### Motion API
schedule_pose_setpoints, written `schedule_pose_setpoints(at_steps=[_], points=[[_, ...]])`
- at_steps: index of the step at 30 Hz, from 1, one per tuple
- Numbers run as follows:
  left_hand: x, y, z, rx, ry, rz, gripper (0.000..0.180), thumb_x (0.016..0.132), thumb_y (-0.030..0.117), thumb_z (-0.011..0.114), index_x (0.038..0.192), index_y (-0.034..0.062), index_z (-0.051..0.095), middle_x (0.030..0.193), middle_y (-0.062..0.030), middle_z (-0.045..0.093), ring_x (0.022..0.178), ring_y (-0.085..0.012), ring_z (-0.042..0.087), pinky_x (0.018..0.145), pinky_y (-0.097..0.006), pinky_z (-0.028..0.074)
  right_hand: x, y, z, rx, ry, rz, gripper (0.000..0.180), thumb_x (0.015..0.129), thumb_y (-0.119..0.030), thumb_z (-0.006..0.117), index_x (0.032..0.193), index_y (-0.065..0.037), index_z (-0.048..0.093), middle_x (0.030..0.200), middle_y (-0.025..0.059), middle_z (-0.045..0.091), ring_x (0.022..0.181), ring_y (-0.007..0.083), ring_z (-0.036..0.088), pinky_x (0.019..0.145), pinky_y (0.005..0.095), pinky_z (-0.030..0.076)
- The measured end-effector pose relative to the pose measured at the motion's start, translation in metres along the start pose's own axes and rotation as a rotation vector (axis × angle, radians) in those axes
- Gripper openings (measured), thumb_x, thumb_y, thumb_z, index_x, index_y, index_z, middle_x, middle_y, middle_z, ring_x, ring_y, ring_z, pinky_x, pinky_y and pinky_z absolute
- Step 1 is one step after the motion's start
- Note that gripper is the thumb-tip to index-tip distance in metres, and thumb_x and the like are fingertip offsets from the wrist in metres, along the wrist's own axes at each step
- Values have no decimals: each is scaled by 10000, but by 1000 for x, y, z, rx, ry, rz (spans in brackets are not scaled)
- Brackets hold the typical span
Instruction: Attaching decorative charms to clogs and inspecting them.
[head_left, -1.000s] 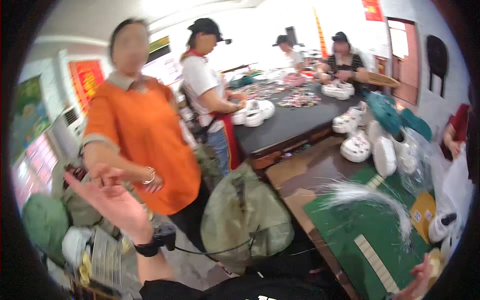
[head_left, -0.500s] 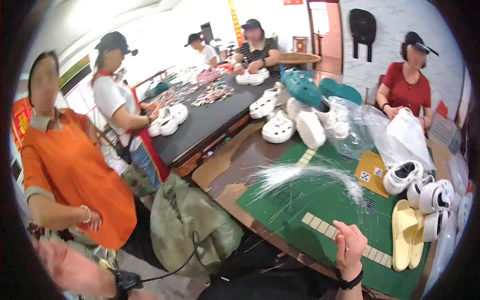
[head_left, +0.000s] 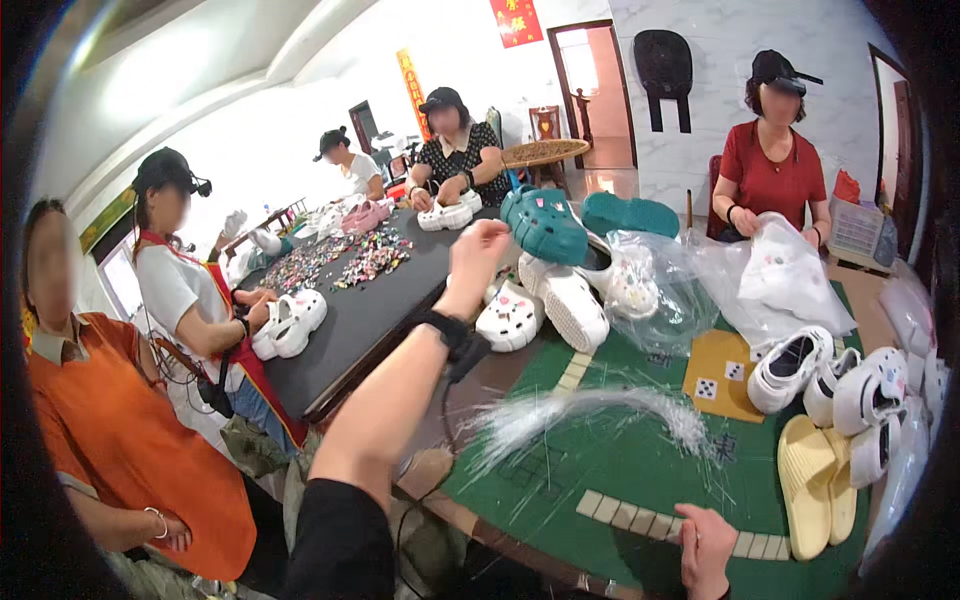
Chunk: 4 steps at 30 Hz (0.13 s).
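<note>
My left hand (head_left: 478,258) reaches out over the near table to the pile of clogs. Its fingers are bent together at the left side of a teal clog (head_left: 545,226); whatever they hold, if anything, is hidden. Below my wrist a white clog with charms (head_left: 510,318) rests beside an upturned white clog (head_left: 575,312). My right hand (head_left: 706,548) hovers by a row of cream tiles (head_left: 625,516) near the table's front edge. It is empty, the index finger stretched and the others loosely bent. Thin clear plastic strands (head_left: 585,412) spread across the green mat (head_left: 600,470).
At right lie yellow slippers (head_left: 808,485), several white shoes (head_left: 790,370) and clear bags (head_left: 655,300). A person in red (head_left: 775,170) handles a bagged item (head_left: 795,270). Others work along a dark table (head_left: 370,290) with small charms. A person in orange (head_left: 140,430) stands at left.
My left hand has swung from the lower left up to the clog pile. My right hand stays near the tiles. The view has tilted up and turned slightly right.
</note>
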<state>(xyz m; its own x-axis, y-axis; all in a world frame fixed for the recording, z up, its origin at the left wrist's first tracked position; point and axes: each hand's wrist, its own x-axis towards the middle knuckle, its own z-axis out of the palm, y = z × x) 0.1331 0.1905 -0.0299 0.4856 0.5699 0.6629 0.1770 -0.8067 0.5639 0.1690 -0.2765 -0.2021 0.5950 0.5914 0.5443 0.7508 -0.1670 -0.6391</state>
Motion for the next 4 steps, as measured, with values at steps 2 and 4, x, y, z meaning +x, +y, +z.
schedule_pose_setpoints(at_steps=[2, 4], points=[[34, -9, 58, 48, 5, 55, 279, 875, 190, 630, 1092, 16, 637, 986, -144, 700, 951, -215, 670, 832, -334, 508, -6, 17, -3, 12, -16, 103, 177, 908, -110, 542, 953, -15, 684, 592, 77, 562, 506, 210, 552, 509, 337, 418], [64, -22, 83, 122, 8, 107, 299, 818, 193, 690, 1069, 41, 634, 1017, -179, 652, 986, -300, 629, 894, -392, 478, -4, 34, 2, 44, -43, 133, 190, 924, -124, 536, 949, -18, 691, 584, 84, 594, 507, 204, 587, 541, 325, 465]])
